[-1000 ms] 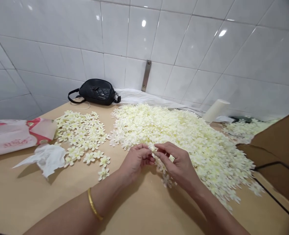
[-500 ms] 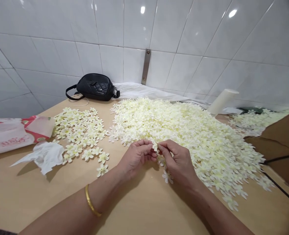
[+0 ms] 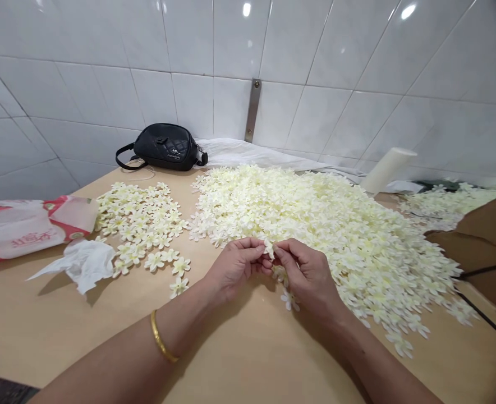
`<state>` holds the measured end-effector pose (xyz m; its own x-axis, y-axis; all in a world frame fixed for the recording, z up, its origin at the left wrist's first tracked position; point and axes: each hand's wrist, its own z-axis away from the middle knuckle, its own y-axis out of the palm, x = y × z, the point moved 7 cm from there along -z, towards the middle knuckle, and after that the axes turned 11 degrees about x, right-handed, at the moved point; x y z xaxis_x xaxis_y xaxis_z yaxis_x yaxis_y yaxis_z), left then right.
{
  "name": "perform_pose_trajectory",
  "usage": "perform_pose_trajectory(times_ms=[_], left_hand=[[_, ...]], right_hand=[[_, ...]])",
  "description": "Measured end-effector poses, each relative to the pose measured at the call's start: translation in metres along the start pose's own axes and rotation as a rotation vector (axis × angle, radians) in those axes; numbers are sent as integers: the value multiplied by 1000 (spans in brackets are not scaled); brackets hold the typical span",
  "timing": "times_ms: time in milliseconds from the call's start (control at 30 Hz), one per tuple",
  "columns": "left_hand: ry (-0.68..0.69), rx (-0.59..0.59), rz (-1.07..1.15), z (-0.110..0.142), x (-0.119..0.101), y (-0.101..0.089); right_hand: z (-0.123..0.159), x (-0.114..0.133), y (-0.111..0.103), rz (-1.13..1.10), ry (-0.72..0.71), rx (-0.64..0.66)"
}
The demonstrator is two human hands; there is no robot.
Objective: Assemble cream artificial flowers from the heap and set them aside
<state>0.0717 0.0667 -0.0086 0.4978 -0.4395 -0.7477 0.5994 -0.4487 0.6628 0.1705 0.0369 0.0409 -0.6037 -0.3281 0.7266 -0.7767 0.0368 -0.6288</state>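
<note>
Between my two hands is a small cream artificial flower (image 3: 269, 248), pinched at its petals from both sides. My left hand (image 3: 235, 266) grips it by thumb and forefinger, the other fingers curled beneath. On the opposite side my right hand (image 3: 307, 272) pinches it the same way. Just behind both hands rises a large heap of loose cream flowers (image 3: 290, 202) with pale yellow centres. A single flower (image 3: 289, 300) lies on the table under my right hand. To the left is a smaller spread of flowers (image 3: 141, 216), several lying apart at its near end.
Left on the table (image 3: 239, 359) are a red and white tissue pack (image 3: 33, 230) and a crumpled tissue (image 3: 82, 264). A black bag (image 3: 164, 146) sits against the tiled wall. At the right are a white cylinder (image 3: 389, 171) and brown cardboard (image 3: 483, 247) with a black cord (image 3: 490, 272).
The view has shifted slightly. The flower between my fingers has turned a little and now shows more edge-on; both hands keep almost the same place.
</note>
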Motion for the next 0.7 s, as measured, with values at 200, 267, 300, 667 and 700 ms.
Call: perform_pose_trajectory(times_ms=[200, 267, 300, 667, 700], left_hand=[[1, 11, -17, 2, 0, 3], [6, 14, -35, 3, 0, 3], [3, 12, -45, 3, 0, 3], [-3, 27, -9, 2, 1, 6], [-5, 25, -9, 2, 1, 6]], right_hand=[[0, 0, 0, 71, -5, -31], [0, 0, 1, 84, -7, -35], [0, -1, 1, 84, -6, -33], [1, -10, 4, -145, 101, -14], [1, -10, 4, -166, 107, -13]])
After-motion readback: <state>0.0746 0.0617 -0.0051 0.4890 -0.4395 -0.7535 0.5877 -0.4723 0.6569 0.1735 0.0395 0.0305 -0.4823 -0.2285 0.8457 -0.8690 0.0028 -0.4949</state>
